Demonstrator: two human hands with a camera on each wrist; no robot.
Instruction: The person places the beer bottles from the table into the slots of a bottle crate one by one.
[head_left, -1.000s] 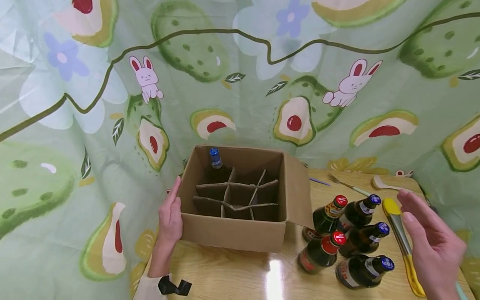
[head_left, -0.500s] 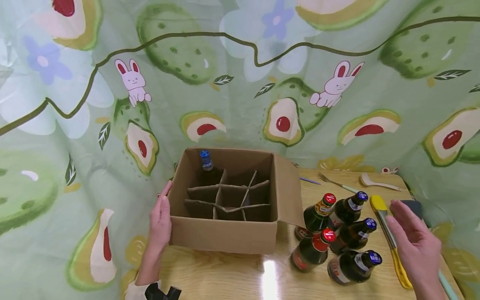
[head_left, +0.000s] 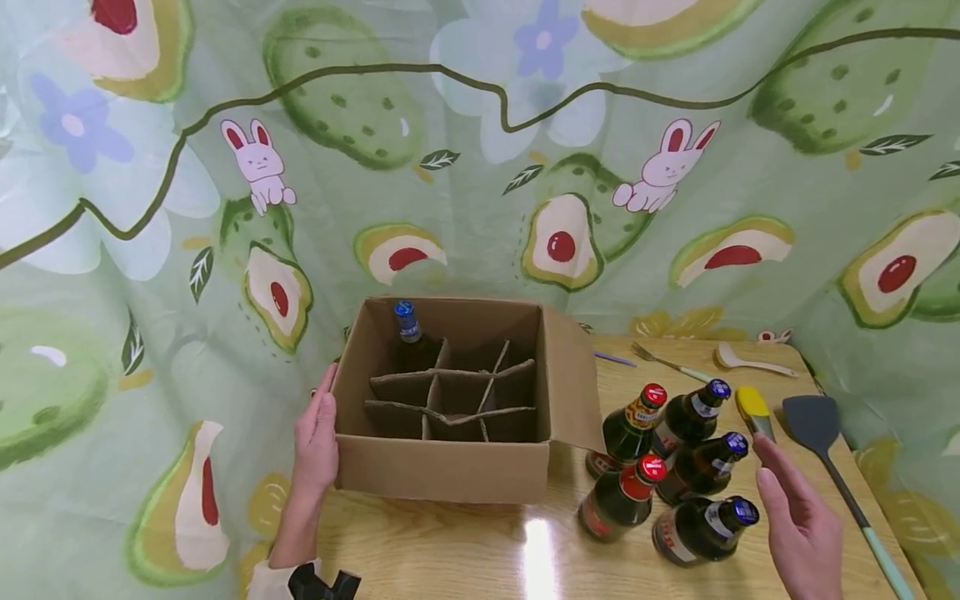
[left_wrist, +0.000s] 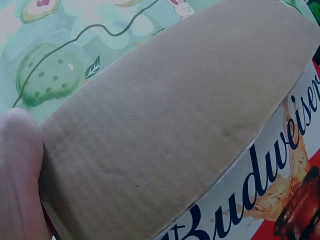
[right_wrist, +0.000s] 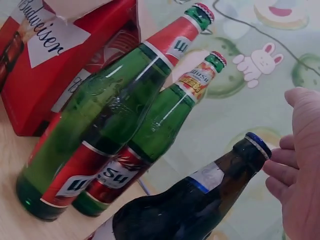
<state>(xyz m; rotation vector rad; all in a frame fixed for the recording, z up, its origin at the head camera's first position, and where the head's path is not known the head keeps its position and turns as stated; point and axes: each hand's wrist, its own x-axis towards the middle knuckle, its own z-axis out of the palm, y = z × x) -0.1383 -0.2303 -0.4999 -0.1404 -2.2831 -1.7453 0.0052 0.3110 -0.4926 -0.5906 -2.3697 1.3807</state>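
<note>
My left hand [head_left: 317,442] lies with straight fingers along the left side of an open cardboard box [head_left: 442,471]. Budweiser lettering marks the box's outer face in the left wrist view, where my thumb [left_wrist: 20,170] is at its edge. Inside, a cardboard divider [head_left: 442,375] forms compartments; a blue-capped bottle [head_left: 406,321] stands in the back left one. Several capped beer bottles stand right of the box, including a red-capped green bottle [head_left: 618,500] and a blue-capped dark bottle [head_left: 697,533]. My right hand [head_left: 806,525] is open beside them, its fingers near a blue cap [right_wrist: 259,142].
The box's right flap [head_left: 573,379] hangs outward towards the bottles. At the table's right are a yellow-headed brush [head_left: 752,402], a dark spatula [head_left: 813,421], a pale ladle [head_left: 750,361], a fork [head_left: 667,360] and a purple stick [head_left: 615,359]. A patterned curtain [head_left: 480,192] closes off the back.
My right hand has moved left towards the bottles, uncovering the spatula and overlapping the brush. My left hand keeps its place on the box. The whole head view has shifted slightly.
</note>
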